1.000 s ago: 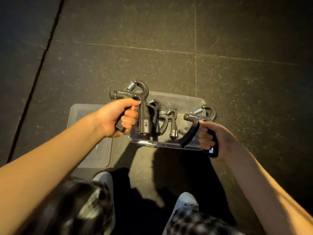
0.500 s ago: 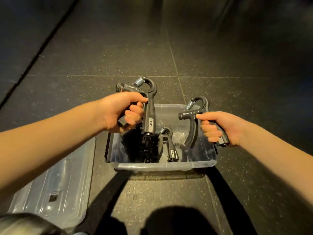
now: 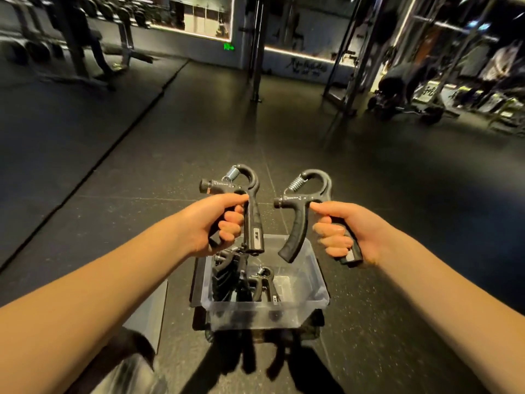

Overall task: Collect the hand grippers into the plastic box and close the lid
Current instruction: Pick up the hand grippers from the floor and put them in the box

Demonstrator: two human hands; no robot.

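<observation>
At centre frame, above the open plastic box [image 3: 255, 317], two hand grippers are held up, one in each hand. The left hand [image 3: 216, 223] is wrapped round one handle of the first hand gripper [image 3: 251, 200], spring end up. Its free handle hangs just over the box's far left corner. The right hand [image 3: 349, 231] is clenched round one handle of the second hand gripper [image 3: 301, 223]. Its free handle curves down over the far right of the box. Neither is in the box yet.

Step judged: collecting, well along. Both pieces need to be lowered into the box and the fingers opened. The bare patch at the right of the box looks the likeliest room. The lid [image 3: 150, 317] lies on the floor [image 3: 199, 137] at lower left, just beside the box, and must then be fetched and pressed on.

Contents: the box is clear-walled. The stored hand grippers [image 3: 241, 280] are piled at its left and middle, tangled, and a count cannot be made.
</observation>
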